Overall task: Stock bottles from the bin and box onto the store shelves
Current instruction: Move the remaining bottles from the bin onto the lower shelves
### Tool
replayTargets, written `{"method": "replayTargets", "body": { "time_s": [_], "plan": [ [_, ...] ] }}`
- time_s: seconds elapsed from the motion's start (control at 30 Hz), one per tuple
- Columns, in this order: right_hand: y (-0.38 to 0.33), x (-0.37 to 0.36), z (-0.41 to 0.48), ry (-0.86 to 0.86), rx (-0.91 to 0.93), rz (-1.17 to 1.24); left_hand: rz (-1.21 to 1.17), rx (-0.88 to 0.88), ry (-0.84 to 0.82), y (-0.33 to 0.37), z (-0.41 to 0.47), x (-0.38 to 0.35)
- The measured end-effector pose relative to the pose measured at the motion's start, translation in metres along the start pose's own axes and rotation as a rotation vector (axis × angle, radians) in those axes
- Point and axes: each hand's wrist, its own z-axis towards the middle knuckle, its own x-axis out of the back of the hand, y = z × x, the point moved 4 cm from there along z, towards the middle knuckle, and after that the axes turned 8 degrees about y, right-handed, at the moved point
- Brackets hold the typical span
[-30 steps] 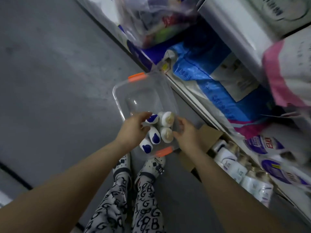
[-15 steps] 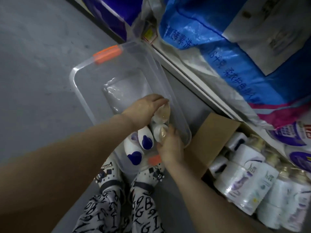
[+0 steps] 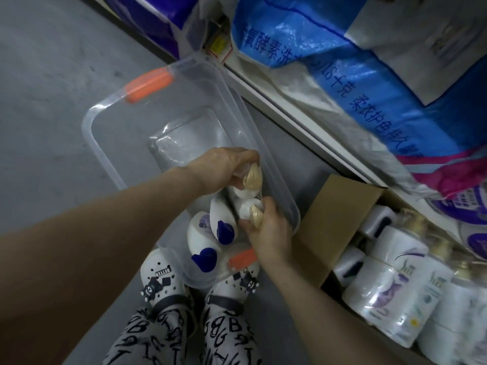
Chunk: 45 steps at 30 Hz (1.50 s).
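A clear plastic bin (image 3: 105, 143) with orange clips sits on the grey floor in front of my feet. At its near end stand white bottles. My left hand (image 3: 224, 167) grips the top of a white bottle with a beige cap (image 3: 253, 177). My right hand (image 3: 268, 233) grips a second beige-capped bottle (image 3: 254, 216) just below it. Two white bottles with blue caps (image 3: 225, 230) (image 3: 204, 258) stand beside them in the bin. A cardboard box (image 3: 334, 214) at the right holds several larger white bottles (image 3: 390, 288).
The low store shelf edge (image 3: 290, 111) runs diagonally at the right, above the bin and the box. Large blue and pink detergent bags (image 3: 355, 83) lie on it. The far half of the bin holds nothing. Grey floor (image 3: 52, 75) spreads to the left.
The view has dropped closer to the bin. Both hands went from the bin's rim onto the beige-capped bottles and now grip one each.
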Motion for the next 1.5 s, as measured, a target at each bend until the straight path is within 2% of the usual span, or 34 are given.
{"method": "replayTargets", "body": {
  "time_s": [0.17, 0.33, 0.47, 0.63, 0.77, 0.87, 0.93, 1.07, 1.2, 1.37, 1.5],
  "plan": [
    [-0.008, 0.035, -0.007, 0.029, 0.077, 0.118, -0.084, 0.046, 0.102, 0.008, -0.012, 0.019],
    [-0.026, 0.099, -0.021, 0.013, 0.08, 0.277, -0.218, 0.145, 0.125, 0.032, -0.03, 0.056],
    [-0.056, 0.166, -0.034, -0.059, 0.064, 0.46, -0.353, 0.196, 0.157, 0.071, -0.047, 0.11],
    [-0.105, 0.241, -0.062, -0.142, 0.097, 0.548, -0.439, 0.296, 0.211, 0.128, -0.075, 0.175],
    [-0.142, 0.292, -0.097, -0.11, 0.125, 0.592, -0.479, 0.278, 0.288, 0.178, -0.108, 0.227],
    [-0.163, 0.323, -0.127, -0.062, 0.121, 0.648, -0.639, 0.341, 0.34, 0.214, -0.134, 0.254],
    [-0.171, 0.341, -0.146, -0.018, 0.1, 0.697, -0.755, 0.385, 0.311, 0.237, -0.151, 0.266],
    [-0.179, 0.378, -0.188, 0.065, -0.028, 0.836, -0.841, 0.368, 0.135, 0.285, -0.182, 0.291],
    [-0.183, 0.418, -0.226, 0.078, -0.124, 0.946, -0.994, 0.354, -0.021, 0.332, -0.208, 0.306],
    [-0.187, 0.465, -0.275, 0.112, -0.225, 1.105, -1.028, 0.332, 0.048, 0.388, -0.222, 0.324],
    [-0.183, 0.488, -0.324, 0.025, -0.241, 1.21, -1.013, 0.303, 0.105, 0.434, -0.229, 0.339]
  ]
}}
